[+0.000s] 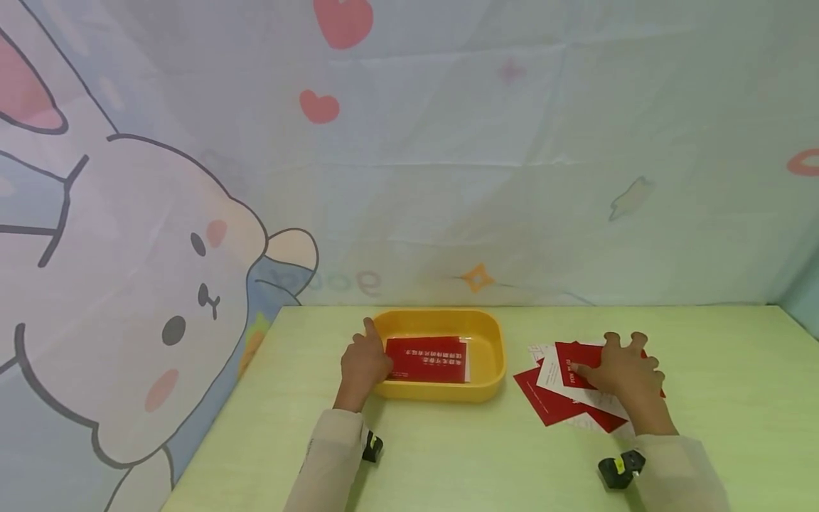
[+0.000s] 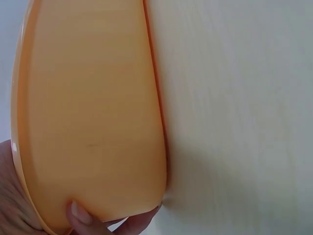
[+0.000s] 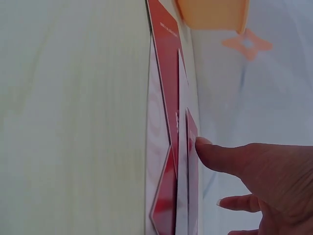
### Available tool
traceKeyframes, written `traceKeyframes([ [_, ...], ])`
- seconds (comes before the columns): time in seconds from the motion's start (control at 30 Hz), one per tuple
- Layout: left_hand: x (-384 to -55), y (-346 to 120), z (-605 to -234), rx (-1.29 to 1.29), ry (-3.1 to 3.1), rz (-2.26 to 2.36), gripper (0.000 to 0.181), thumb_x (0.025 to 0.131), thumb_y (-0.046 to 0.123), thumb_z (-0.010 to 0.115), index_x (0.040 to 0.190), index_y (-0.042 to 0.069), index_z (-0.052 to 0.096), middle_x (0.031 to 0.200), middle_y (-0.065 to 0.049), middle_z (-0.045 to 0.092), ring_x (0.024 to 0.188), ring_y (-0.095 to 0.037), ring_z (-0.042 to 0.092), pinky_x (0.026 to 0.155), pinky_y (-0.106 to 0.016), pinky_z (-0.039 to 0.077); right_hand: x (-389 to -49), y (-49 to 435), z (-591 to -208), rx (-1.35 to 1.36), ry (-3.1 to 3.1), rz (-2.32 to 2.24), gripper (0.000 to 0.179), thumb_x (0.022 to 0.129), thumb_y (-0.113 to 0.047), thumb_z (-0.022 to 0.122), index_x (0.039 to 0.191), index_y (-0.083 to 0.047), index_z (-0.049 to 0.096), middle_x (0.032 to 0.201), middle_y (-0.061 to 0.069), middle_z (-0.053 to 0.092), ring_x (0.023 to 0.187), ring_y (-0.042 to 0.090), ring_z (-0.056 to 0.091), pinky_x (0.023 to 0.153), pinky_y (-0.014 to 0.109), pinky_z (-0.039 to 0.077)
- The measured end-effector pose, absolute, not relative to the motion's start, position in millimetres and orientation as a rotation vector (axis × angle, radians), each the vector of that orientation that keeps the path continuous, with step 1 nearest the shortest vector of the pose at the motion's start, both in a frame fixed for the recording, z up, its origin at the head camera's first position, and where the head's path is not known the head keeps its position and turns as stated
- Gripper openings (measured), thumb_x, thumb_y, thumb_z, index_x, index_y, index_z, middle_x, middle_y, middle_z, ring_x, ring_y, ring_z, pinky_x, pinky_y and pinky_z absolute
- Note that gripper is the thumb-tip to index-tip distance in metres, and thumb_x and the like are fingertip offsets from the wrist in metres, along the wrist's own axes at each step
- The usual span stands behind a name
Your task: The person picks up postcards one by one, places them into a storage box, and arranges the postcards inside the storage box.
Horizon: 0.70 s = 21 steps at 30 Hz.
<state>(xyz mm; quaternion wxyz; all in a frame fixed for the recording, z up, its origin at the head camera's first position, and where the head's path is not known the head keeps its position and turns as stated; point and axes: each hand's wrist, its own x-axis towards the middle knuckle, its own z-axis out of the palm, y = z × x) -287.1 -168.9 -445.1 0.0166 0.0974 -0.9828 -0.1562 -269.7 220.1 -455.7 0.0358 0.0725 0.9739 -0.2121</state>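
Note:
A yellow tray stands on the pale green table with red cards lying in it. My left hand grips the tray's left end, one finger up along the rim. In the left wrist view its fingertips curl against the tray's outer wall. To the right of the tray, a loose spread of red and white cards lies on the table. My right hand rests flat on them with fingers spread. The right wrist view shows the thumb touching the top red card.
The green table runs to a cartoon-printed cloth backdrop behind and at the left. A corner of the tray shows beyond the cards in the right wrist view. Small black wrist devices sit at both sleeves.

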Motion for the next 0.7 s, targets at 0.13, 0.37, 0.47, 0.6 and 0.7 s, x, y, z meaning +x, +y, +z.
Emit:
traceKeyframes([
  [0.13, -286.0, -169.3, -443.8, 0.298, -3.062, -0.505, 0.087, 0.082, 0.016, 0.071, 0.153, 0.0, 0.023, 0.121, -0.028, 0.056, 0.074, -0.032, 0.06, 0.077, -0.048, 0.058, -271.2, 219.0, -459.9, 0.236, 3.006, -0.661, 0.09, 0.083, -0.034, 0.072, 0.139, 0.017, 0.024, 0.139, 0.049, 0.01, 0.11, 0.073, 0.034, 0.09, 0.076, 0.041],
  [0.37, -284.1, -169.6, -443.6, 0.296, -3.072, -0.508, 0.086, 0.083, 0.016, 0.069, 0.153, 0.0, 0.022, 0.123, -0.028, 0.055, 0.074, -0.033, 0.06, 0.076, -0.048, 0.058, -272.1, 218.5, -461.7, 0.29, 2.999, -0.682, 0.092, 0.083, -0.034, 0.072, 0.139, 0.02, 0.023, 0.13, 0.051, 0.018, 0.112, 0.071, 0.033, 0.09, 0.074, 0.042],
  [0.47, -284.4, -170.2, -444.7, 0.273, -3.067, -0.493, 0.084, 0.085, 0.016, 0.068, 0.153, 0.0, 0.022, 0.122, -0.028, 0.056, 0.073, -0.033, 0.06, 0.073, -0.047, 0.057, -271.3, 220.0, -460.0, 0.326, 2.953, -0.674, 0.098, 0.084, -0.044, 0.07, 0.14, 0.02, 0.021, 0.128, 0.052, 0.019, 0.114, 0.073, 0.03, 0.092, 0.077, 0.036],
  [0.6, -285.1, -171.2, -445.2, 0.254, -3.064, -0.471, 0.081, 0.086, 0.015, 0.064, 0.154, 0.0, 0.021, 0.121, -0.029, 0.056, 0.069, -0.033, 0.06, 0.066, -0.046, 0.056, -270.8, 223.9, -460.1, 0.352, 2.922, -0.663, 0.109, 0.08, -0.055, 0.071, 0.14, 0.02, 0.019, 0.129, 0.054, 0.016, 0.114, 0.074, 0.028, 0.091, 0.079, 0.032],
  [0.7, -285.8, -171.7, -444.9, 0.264, -3.07, -0.466, 0.082, 0.087, 0.016, 0.064, 0.154, 0.0, 0.021, 0.123, -0.028, 0.056, 0.07, -0.033, 0.06, 0.066, -0.046, 0.056, -271.6, 227.4, -461.8, 0.348, 2.931, -0.67, 0.114, 0.076, -0.054, 0.076, 0.141, 0.02, 0.018, 0.13, 0.053, 0.014, 0.114, 0.075, 0.027, 0.092, 0.08, 0.032],
])
